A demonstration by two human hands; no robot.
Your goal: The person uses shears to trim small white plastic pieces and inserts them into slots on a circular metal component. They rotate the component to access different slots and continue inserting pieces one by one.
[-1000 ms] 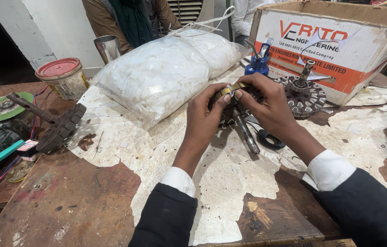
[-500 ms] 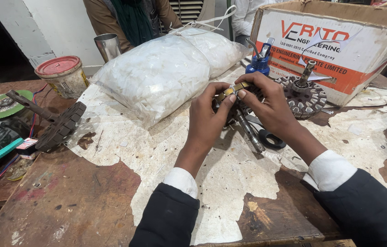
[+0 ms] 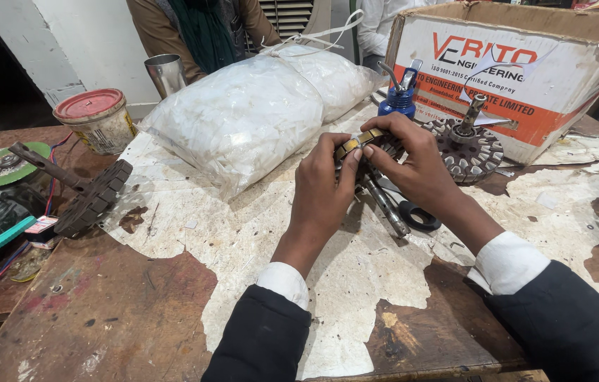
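My left hand and my right hand meet over the middle of the worn table, both gripping a round metal rotor with a shaft. A brass-coloured ring sits on the rotor's top edge under my fingertips. The shaft points down toward me and its tip rests on the table. A black rubber ring lies on the table just right of the shaft. My fingers hide most of the rotor's body.
A big clear bag of white pieces lies behind my hands. A cardboard box, a blue oil can and another rotor are at the right. A red-lidded tin, steel cup and grinder stand left. People stand behind.
The rotor has tilted slightly in my hands, its shaft swinging a little. Both hands stay closed on it in the same place.
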